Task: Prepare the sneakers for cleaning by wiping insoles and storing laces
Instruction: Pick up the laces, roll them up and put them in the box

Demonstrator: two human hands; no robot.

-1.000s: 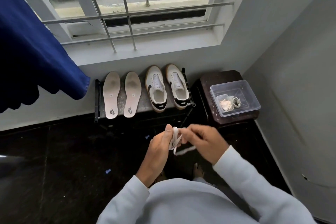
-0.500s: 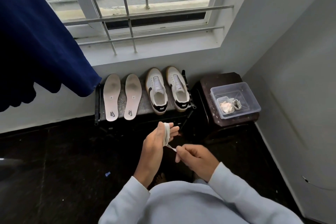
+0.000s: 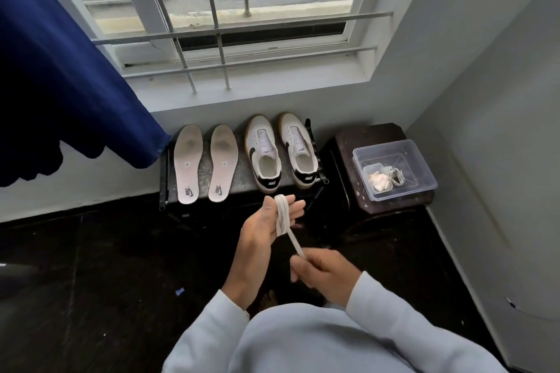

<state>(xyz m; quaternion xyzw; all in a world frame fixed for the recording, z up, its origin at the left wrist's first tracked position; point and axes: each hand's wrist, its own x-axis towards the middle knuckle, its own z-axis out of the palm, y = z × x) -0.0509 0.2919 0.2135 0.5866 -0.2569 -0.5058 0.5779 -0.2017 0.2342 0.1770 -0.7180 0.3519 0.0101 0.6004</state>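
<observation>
We note the left hand held with fingers straight, the white lace wound in loops round them. The right hand pinches the lace's free end just below, the strand taut between the two. Beyond, on a low rack, two insoles lie side by side, left of the unlaced sneakers. To the right, a clear box on a dark stool holds another coiled lace.
</observation>
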